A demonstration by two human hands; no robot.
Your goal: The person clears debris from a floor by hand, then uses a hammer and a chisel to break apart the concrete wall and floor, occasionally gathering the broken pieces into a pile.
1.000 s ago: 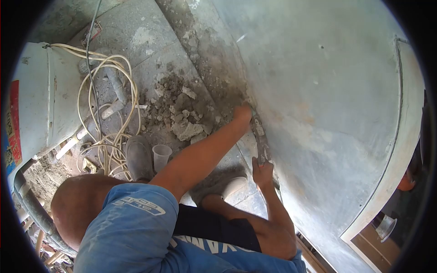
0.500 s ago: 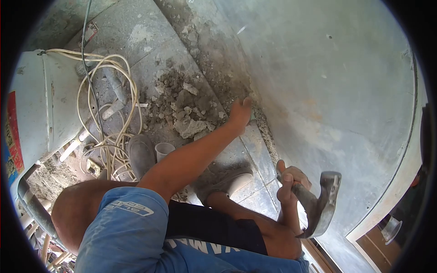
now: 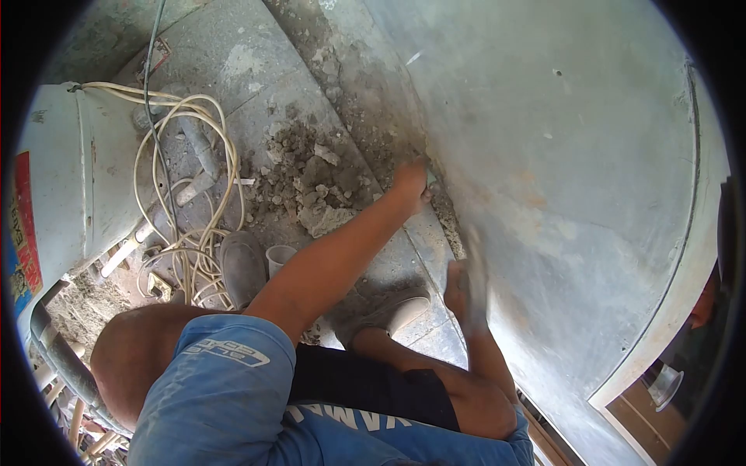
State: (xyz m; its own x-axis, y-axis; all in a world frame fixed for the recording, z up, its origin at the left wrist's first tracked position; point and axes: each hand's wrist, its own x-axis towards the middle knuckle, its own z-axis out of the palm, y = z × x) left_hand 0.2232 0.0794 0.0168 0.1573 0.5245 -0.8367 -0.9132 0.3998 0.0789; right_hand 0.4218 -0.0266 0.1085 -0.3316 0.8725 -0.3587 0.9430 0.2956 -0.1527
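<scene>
Hammer of grey metal (image 3: 477, 279) in my bare right hand (image 3: 457, 287) is a blur against the smooth grey-green wall (image 3: 606, 194) in the head view; half a second ago it showed sharply, swung farther right. My right fingers wrap its handle. My bare left hand (image 3: 409, 185) stays at the wall's foot, fingers closed round a mostly hidden greenish object (image 3: 432, 179), near crumbled grey rubble (image 3: 322, 210).
</scene>
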